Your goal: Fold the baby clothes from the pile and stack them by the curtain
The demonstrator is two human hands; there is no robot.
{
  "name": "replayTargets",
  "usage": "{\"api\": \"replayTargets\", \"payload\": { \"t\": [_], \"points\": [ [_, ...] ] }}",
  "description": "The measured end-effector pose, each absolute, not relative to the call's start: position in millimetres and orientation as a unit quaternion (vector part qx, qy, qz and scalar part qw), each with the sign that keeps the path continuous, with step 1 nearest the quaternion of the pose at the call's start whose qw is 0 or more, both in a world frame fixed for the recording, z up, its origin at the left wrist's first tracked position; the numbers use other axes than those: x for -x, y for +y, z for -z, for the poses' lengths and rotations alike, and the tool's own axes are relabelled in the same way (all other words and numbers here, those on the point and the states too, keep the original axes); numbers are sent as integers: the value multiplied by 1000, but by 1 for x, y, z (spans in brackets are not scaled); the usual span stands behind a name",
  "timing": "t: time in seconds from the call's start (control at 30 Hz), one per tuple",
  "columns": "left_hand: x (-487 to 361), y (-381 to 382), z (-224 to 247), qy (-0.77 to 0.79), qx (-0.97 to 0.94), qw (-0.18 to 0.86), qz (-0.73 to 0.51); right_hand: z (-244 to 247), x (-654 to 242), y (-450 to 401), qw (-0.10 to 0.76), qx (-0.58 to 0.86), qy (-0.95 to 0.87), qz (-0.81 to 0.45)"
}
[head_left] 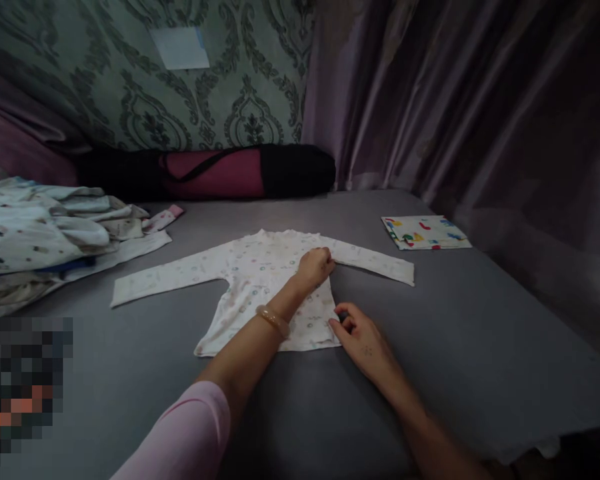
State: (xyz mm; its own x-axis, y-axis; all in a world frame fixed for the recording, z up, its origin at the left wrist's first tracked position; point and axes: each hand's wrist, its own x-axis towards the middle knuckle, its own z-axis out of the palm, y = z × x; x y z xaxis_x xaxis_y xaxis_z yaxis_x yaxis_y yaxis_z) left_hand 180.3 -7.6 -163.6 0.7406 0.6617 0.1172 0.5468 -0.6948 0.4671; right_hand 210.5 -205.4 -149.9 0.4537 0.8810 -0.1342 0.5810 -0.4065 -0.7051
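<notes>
A small white long-sleeved shirt (275, 260) with a faint print lies spread on the grey surface, its collar away from me and both sleeves stretched out sideways. My left hand (316, 265), with a bangle on the wrist, reaches across the shirt. Its fingers are closed on the cloth at the right armpit, where the right sleeve joins the body. Near the lower right corner of the hem is my right hand (357, 331), its thumb and index finger curled round the shirt's right edge and pinching it.
On the left is a heap of clothes (45, 227). A folded cloth with a colourful print (427, 232) lies at the right on the grey surface (460, 347). A long black and dark pink bag (220, 175) rests along the patterned wall, beside purple curtains.
</notes>
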Motion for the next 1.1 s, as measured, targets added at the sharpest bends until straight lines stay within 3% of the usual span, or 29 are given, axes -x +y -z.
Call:
{"api": "replayTargets", "payload": {
  "t": [0.13, 0.33, 0.47, 0.67, 0.77, 0.9, 1.1],
  "points": [
    [-184, -9, 174, 390, -863, 247, -206, 150, -212, -208, 282, 790, -477, -262],
    [-185, -11, 170, 405, -854, 259, -198, 139, -213, -206, 218, 799, -491, -271],
    [-182, -12, 167, 380, -859, 275, -206, 141, -217, -211, 221, 797, -480, -293],
    [-179, -4, 169, 375, -789, 408, -265, 132, -239, -205, 182, 727, -555, -360],
    [-179, 6, 168, 385, -742, 464, -293, 126, -247, -173, 177, 725, -600, -287],
    [-176, 18, 162, 445, -694, 416, -384, 134, -238, -112, 214, 731, -642, -85],
    [-168, 23, 160, 480, -710, 370, -358, 166, -214, -66, 153, 678, -718, -44]
  ]
}}
